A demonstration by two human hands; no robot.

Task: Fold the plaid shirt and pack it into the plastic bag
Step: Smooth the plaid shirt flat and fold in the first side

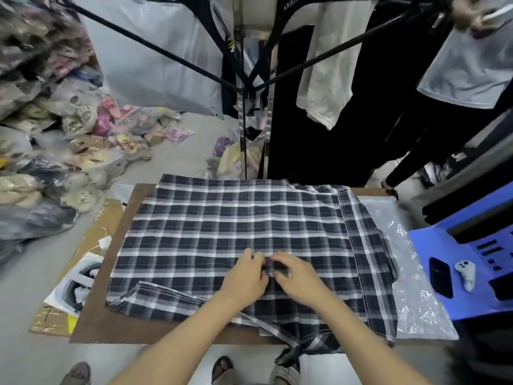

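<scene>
A black-and-white plaid shirt (222,226) lies spread flat over a brown board (94,323), its near edge partly folded over. My left hand (245,276) and my right hand (298,279) rest side by side on the shirt's middle, near its front part. Fingers of both press down on the cloth, pinching at a small spot between them. A clear plastic bag (410,295) lies flat at the board's right side, partly under the shirt's right edge.
A blue plastic stool (472,307) stands at the right with a black phone (440,277) and a second phone in a pale case (465,273). Black rack bars and hanging clothes (327,87) rise behind. Bagged goods (55,151) pile up at the left. Cardboard (94,240) lies on the floor.
</scene>
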